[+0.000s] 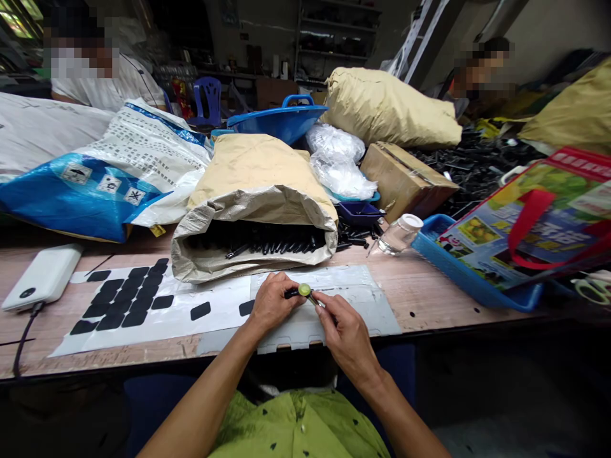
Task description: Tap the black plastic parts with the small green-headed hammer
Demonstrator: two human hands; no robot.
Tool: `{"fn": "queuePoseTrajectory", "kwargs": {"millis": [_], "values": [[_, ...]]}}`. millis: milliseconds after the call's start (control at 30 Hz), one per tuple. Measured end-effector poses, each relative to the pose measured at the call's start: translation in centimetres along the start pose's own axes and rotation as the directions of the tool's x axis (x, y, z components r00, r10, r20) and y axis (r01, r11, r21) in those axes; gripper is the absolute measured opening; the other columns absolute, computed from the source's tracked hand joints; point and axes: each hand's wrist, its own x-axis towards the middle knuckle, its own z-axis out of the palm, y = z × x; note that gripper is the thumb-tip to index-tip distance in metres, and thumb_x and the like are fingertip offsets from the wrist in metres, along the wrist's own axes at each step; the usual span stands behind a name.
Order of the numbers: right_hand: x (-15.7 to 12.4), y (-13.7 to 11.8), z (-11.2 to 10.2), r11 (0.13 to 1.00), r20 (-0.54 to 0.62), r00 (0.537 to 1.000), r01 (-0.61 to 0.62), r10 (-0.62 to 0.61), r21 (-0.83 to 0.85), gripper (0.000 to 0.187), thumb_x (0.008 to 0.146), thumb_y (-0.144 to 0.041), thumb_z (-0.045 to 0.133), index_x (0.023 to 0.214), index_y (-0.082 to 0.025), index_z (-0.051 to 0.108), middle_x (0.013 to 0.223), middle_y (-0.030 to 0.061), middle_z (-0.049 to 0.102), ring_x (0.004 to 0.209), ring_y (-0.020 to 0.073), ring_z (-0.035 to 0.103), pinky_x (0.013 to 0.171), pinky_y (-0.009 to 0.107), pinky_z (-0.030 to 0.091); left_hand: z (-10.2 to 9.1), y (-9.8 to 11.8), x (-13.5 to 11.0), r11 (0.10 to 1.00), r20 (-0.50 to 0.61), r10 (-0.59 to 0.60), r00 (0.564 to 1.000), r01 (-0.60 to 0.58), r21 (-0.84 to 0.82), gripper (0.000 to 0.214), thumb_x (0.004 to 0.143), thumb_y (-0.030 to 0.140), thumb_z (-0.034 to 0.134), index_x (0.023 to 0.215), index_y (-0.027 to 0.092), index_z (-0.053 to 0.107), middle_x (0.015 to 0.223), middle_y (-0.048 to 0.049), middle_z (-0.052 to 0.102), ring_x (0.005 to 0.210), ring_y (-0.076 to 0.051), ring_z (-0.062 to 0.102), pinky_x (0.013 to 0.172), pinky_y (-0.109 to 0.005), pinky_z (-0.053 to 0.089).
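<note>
My left hand is closed around a small black part over the white sheet at the table's front edge. My right hand pinches a thin tool with a green round tip and holds it against that part. Both hands meet just in front of an open brown paper sack lying on its side. Inside the sack are many black rod-like parts. To the left, a white backing sheet carries several black adhesive pads.
A white power bank with a cable lies at the far left. A blue-and-white sack, a blue basin, plastic bags, a cardboard box, a clear bottle and a blue tray with a colourful bag crowd the table. Two people sit behind.
</note>
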Motion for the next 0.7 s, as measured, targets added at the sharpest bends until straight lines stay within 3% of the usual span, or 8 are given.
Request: {"fn": "queuePoseTrajectory", "kwargs": {"millis": [133,300,400,533,633,700], "values": [[1.4,2.0,-2.1,0.997,-0.108,0.993,-0.045,0.038,-0.067,0.034,0.101,-0.032,0.049,0.128,-0.027,0.068,0.106,0.0055,0.071,0.100,0.0193,0.066,0.090,0.032,0.050,0.1,-0.2,0.0,1.000,-0.026,0.008,1.000,-0.008,-0.013,0.016,0.082,0.029,0.079,0.098,0.026,0.081,0.089,-0.0025,0.068,0.096,-0.023,0.056,0.084,-0.034,0.042],[3.8,6.7,-4.3,0.895,-0.245,0.965,-0.186,0.090,-0.405,0.032,0.096,-0.028,0.054,0.122,-0.027,0.072,0.097,0.0050,0.068,0.092,0.0199,0.061,0.079,0.031,0.043,0.1,-0.1,-0.3,1.000,-0.034,0.000,0.999,0.000,-0.006,0.016,0.080,0.026,0.078,0.096,0.026,0.081,0.089,-0.0026,0.068,0.095,-0.024,0.057,0.084,-0.035,0.044],[4.3,8.7,-4.0,0.818,-0.252,0.966,-0.187,0.053,-0.544,0.031,0.096,-0.026,0.054,0.121,-0.026,0.073,0.094,0.0055,0.065,0.091,0.0206,0.056,0.078,0.031,0.038,0.0,-0.1,-0.2,1.000,-0.032,-0.002,0.999,0.002,-0.004,0.017,0.080,0.025,0.077,0.097,0.026,0.080,0.088,-0.0026,0.068,0.096,-0.024,0.057,0.084,-0.035,0.044],[4.1,9.2,-3.0,0.753,-0.281,0.960,-0.192,0.009,-0.630,0.030,0.097,-0.026,0.054,0.122,-0.026,0.070,0.093,0.0054,0.062,0.087,0.0197,0.051,0.076,0.031,0.033,-0.3,0.1,-0.2,1.000,-0.022,0.029,0.999,-0.029,-0.006,0.014,0.085,0.028,0.074,0.099,0.024,0.078,0.088,-0.0036,0.067,0.093,-0.024,0.056,0.084,-0.037,0.043],[4.0,9.0,-2.9,0.747,-0.272,0.962,-0.184,0.004,-0.639,0.030,0.097,-0.026,0.055,0.122,-0.026,0.069,0.096,0.0053,0.062,0.087,0.0193,0.049,0.075,0.031,0.031,-0.7,1.8,-2.1,0.986,-0.022,0.107,0.994,-0.109,-0.127,0.018,0.092,0.031,0.067,0.107,0.022,0.072,0.099,-0.0059,0.068,0.098,-0.024,0.057,0.088,-0.038,0.044],[4.0,8.9,-2.9,0.745,-0.267,0.964,-0.182,0.005,-0.642,0.029,0.097,-0.026,0.054,0.123,-0.026,0.068,0.097,0.0054,0.062,0.088,0.0194,0.049,0.074,0.031,0.030,-0.9,3.6,-4.5,0.951,0.076,0.155,0.985,-0.128,-0.282,0.020,0.096,0.032,0.062,0.112,0.023,0.069,0.104,-0.0058,0.069,0.097,-0.021,0.061,0.087,-0.034,0.046]]}}
